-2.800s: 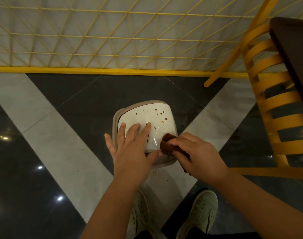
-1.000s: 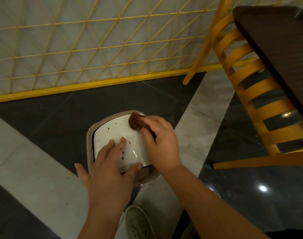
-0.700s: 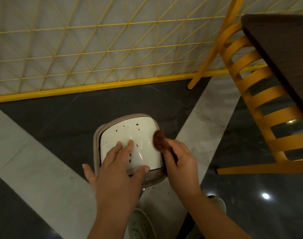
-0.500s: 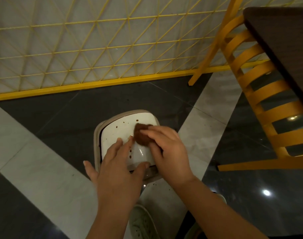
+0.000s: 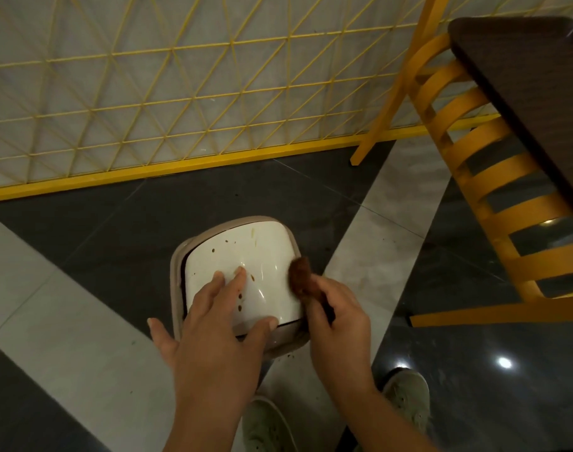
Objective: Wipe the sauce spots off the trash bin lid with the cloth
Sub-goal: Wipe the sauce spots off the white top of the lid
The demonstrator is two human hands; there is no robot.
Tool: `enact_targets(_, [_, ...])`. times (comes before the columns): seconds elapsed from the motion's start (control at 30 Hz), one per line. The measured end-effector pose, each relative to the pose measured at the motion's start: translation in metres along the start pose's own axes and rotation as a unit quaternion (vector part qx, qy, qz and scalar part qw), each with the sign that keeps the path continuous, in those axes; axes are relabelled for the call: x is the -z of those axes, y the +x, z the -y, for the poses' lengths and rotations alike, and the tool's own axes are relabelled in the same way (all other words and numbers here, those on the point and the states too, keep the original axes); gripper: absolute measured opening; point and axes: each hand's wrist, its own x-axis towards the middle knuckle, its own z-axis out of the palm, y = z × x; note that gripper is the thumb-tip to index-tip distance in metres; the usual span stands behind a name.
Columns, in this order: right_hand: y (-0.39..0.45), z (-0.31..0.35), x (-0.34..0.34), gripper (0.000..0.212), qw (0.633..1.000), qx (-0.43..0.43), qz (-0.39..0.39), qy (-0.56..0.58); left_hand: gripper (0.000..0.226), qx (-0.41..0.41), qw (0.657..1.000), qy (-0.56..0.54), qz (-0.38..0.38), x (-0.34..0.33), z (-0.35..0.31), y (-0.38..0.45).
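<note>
A small trash bin with a glossy white lid (image 5: 265,256) and a beige rim stands on the floor below me. Brown sauce spots (image 5: 240,301) dot the lid's middle and far left part. My left hand (image 5: 213,334) lies flat on the near half of the lid, fingers spread, thumb hooked over the near edge. My right hand (image 5: 337,324) pinches a bunched brown cloth (image 5: 301,275), which sits at the lid's right edge.
A yellow wooden chair (image 5: 494,177) and a dark table (image 5: 533,83) stand close on the right. A yellow lattice fence (image 5: 181,93) runs along the far side. My two grey shoes (image 5: 405,399) are beneath the bin on the glossy tiled floor.
My right hand has pulled the cloth from the lid's middle back to its right edge. The left hand has stayed pressed on the lid. Fewer spots show on the right side than before.
</note>
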Motion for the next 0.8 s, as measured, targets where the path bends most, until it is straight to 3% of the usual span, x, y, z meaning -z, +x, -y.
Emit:
enact_targets(0.13, [0.017,0.022,-0.008,0.034,0.990,0.130,0.036,-0.040,0.070,-0.004,1.000,0.002,-0.002,0.000,-0.001,-0.001])
enact_targets(0.2, [0.048,0.029,-0.017,0.032,0.996,0.083,0.038,-0.020,0.070,-0.008,1.000,-0.002,-0.002,0.001,-0.001,-0.002])
enact_targets(0.3, [0.081,0.023,-0.025,0.028,0.997,-0.055,0.032,0.037,0.070,-0.006,1.000,-0.002,-0.003,0.003,-0.003,-0.003])
enact_targets(0.43, [0.064,0.006,-0.015,0.024,0.984,-0.166,0.065,0.007,0.070,0.000,1.000,0.010,-0.003,0.002,-0.004,-0.002])
enact_targets(0.6, [0.052,-0.003,0.006,0.018,0.979,-0.167,0.110,-0.036,0.070,-0.004,1.000,0.003,0.000,0.001,-0.002,-0.002])
enact_targets(0.7, [0.082,0.007,-0.005,0.020,0.983,-0.119,0.103,-0.089,0.071,-0.006,1.000,-0.004,-0.003,0.000,-0.003,-0.004])
enact_targets(0.8, [0.104,0.014,-0.020,0.019,0.986,-0.116,0.098,-0.074,0.070,0.001,1.000,-0.008,-0.005,-0.001,-0.004,-0.004])
